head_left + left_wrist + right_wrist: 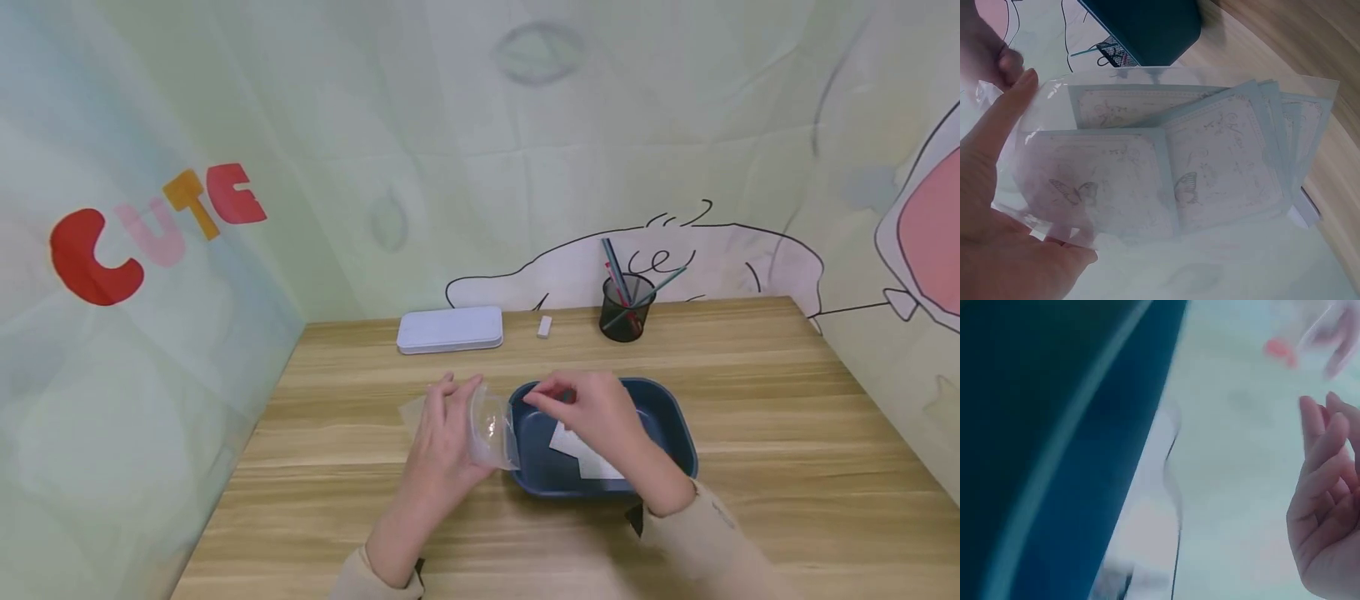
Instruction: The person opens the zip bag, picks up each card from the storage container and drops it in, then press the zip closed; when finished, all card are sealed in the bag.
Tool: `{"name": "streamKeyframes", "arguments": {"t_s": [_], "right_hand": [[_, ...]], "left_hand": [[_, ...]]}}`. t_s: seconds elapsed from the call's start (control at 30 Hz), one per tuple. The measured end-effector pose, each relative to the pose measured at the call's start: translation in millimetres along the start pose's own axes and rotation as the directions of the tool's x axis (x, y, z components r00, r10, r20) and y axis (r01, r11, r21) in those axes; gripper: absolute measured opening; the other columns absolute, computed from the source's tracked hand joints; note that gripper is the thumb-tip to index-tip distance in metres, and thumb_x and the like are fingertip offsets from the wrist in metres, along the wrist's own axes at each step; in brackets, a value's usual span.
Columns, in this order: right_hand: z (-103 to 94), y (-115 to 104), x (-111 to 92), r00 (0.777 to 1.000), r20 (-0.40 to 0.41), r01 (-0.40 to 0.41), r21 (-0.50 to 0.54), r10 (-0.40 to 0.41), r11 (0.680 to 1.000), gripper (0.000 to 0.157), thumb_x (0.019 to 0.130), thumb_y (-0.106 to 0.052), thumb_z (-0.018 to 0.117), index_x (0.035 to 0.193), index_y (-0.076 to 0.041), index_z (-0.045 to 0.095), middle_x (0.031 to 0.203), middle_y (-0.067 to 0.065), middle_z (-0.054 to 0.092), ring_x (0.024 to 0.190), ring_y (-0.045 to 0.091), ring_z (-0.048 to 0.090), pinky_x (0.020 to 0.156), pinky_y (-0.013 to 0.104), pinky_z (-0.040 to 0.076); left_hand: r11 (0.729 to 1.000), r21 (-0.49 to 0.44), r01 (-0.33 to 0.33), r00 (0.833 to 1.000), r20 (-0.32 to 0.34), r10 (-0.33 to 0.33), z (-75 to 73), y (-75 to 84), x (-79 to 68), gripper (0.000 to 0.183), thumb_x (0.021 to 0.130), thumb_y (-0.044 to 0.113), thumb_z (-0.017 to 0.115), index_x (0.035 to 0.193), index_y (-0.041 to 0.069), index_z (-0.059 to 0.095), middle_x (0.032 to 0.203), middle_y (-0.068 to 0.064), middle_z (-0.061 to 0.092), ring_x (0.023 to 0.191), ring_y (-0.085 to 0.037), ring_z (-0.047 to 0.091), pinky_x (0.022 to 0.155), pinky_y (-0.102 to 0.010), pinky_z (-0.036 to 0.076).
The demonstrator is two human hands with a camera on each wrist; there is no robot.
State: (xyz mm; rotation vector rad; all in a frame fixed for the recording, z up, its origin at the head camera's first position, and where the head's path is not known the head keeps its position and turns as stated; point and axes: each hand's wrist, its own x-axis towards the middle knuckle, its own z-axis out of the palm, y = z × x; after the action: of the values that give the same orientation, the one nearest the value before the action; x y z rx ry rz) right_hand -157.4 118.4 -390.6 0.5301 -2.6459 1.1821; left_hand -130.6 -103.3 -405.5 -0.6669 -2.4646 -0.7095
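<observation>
My left hand (pixel 442 442) grips a clear plastic bag (pixel 491 433) by its mouth end, left of a dark blue tray (pixel 555 492). The left wrist view shows several pale-blue-edged cards (pixel 1229 156) with butterfly prints inside the bag, overlapping one another. Above the tray hovers my right hand (pixel 600 408), thumb and forefinger near each other and nothing visible between them. In the right wrist view its fingers (pixel 1319 450) bend loosely, apart from the bag. White cards (pixel 596 467) lie in the tray, partly hidden beneath the right hand and forearm.
Along the back of the wooden table (pixel 330 500) are a pale pencil case (pixel 450 330), a white eraser (pixel 544 327) and a black mesh cup (pixel 624 321) with pencils. A printed cloth (pixel 420 150) stands close behind the table.
</observation>
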Motion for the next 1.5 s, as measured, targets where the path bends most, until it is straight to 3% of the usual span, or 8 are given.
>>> {"name": "streamKeyframes", "arguments": {"t_s": [0.07, 0.13, 0.27, 0.4, 0.6, 0.87, 1.07, 1.5], "right_hand": [[-6.0, 15, 3, 1.000, 0.016, -0.003, -0.139, 0.005, 0.990, 0.013, 0.083, -0.036, 0.075, 0.085, -0.023, 0.074, 0.073, -0.015, 0.065, 0.056, 0.003, 0.053, 0.048, 0.025, 0.047], [-8.9, 29, 4, 0.995, 0.092, -0.018, -0.235, 0.041, 0.972, 0.013, 0.081, -0.035, 0.077, 0.083, -0.022, 0.074, 0.072, -0.015, 0.064, 0.059, 0.003, 0.053, 0.050, 0.025, 0.045], [-8.4, 48, 0, 0.941, 0.288, -0.091, -0.294, 0.179, 0.951, 0.016, 0.078, -0.032, 0.079, 0.086, -0.020, 0.073, 0.072, -0.012, 0.061, 0.062, 0.007, 0.053, 0.053, 0.027, 0.046], [-6.0, 56, -5, 0.902, 0.360, -0.114, -0.338, 0.240, 0.934, 0.020, 0.077, -0.029, 0.081, 0.092, -0.018, 0.073, 0.076, -0.009, 0.062, 0.067, 0.010, 0.055, 0.059, 0.029, 0.048], [-1.3, 57, -7, 0.893, 0.367, -0.098, -0.405, 0.260, 0.909, 0.025, 0.076, -0.028, 0.082, 0.095, -0.016, 0.072, 0.084, -0.003, 0.063, 0.074, 0.014, 0.056, 0.063, 0.033, 0.050], [15.3, 68, -13, 0.915, 0.309, -0.077, -0.498, 0.260, 0.864, 0.049, 0.071, -0.035, 0.084, 0.112, -0.012, 0.069, 0.097, 0.009, 0.057, 0.072, 0.019, 0.055, 0.065, 0.040, 0.054], [25.9, 73, -13, 0.930, 0.268, -0.093, -0.493, 0.252, 0.865, 0.056, 0.071, -0.035, 0.084, 0.117, -0.008, 0.066, 0.103, 0.013, 0.055, 0.068, 0.019, 0.053, 0.059, 0.036, 0.052], [32.1, 77, -12, 0.914, 0.249, -0.184, -0.451, 0.322, 0.873, 0.064, 0.065, -0.037, 0.088, 0.119, -0.012, 0.065, 0.103, 0.013, 0.054, 0.071, 0.023, 0.053, 0.061, 0.038, 0.051]], "left_hand": [[1.000, -0.004, 0.004, 1.000, 0.000, -0.004, -0.6, 0.0, 0.2, 0.106, 0.045, 0.019, 0.096, 0.137, 0.007, 0.044, 0.121, -0.016, 0.042, 0.132, -0.034, 0.036, 0.107, -0.043, 0.035], [1.000, -0.010, 0.005, 1.000, 0.002, -0.005, -1.2, 0.3, 0.2, 0.107, 0.044, 0.019, 0.096, 0.137, 0.007, 0.044, 0.121, -0.016, 0.042, 0.132, -0.035, 0.036, 0.107, -0.042, 0.034], [1.000, -0.012, 0.006, 1.000, 0.006, -0.006, -1.8, 0.2, -0.7, 0.108, 0.043, 0.018, 0.096, 0.137, 0.006, 0.044, 0.119, -0.015, 0.042, 0.131, -0.036, 0.037, 0.106, -0.043, 0.035], [1.000, -0.007, 0.007, 1.000, 0.003, -0.007, -2.1, -0.9, -1.2, 0.108, 0.043, 0.018, 0.096, 0.137, 0.007, 0.044, 0.119, -0.015, 0.042, 0.132, -0.035, 0.036, 0.106, -0.042, 0.035], [1.000, 0.000, 0.003, 1.000, -0.002, -0.003, -3.2, -2.1, -0.9, 0.107, 0.044, 0.018, 0.096, 0.137, 0.007, 0.044, 0.120, -0.015, 0.042, 0.132, -0.034, 0.036, 0.107, -0.041, 0.034], [1.000, -0.001, 0.019, 1.000, 0.007, -0.019, -5.1, -2.4, -2.2, 0.109, 0.043, 0.017, 0.096, 0.138, 0.007, 0.043, 0.121, -0.016, 0.041, 0.132, -0.036, 0.036, 0.105, -0.044, 0.037], [1.000, 0.006, 0.015, 1.000, -0.009, -0.015, -5.1, -3.8, -3.2, 0.108, 0.042, 0.017, 0.096, 0.137, 0.006, 0.044, 0.119, -0.016, 0.042, 0.130, -0.037, 0.038, 0.105, -0.043, 0.036], [1.000, -0.005, 0.010, 1.000, -0.011, -0.011, -3.7, -5.4, -4.7, 0.109, 0.042, 0.017, 0.096, 0.137, 0.006, 0.044, 0.119, -0.016, 0.042, 0.131, -0.037, 0.037, 0.107, -0.043, 0.034]]}}
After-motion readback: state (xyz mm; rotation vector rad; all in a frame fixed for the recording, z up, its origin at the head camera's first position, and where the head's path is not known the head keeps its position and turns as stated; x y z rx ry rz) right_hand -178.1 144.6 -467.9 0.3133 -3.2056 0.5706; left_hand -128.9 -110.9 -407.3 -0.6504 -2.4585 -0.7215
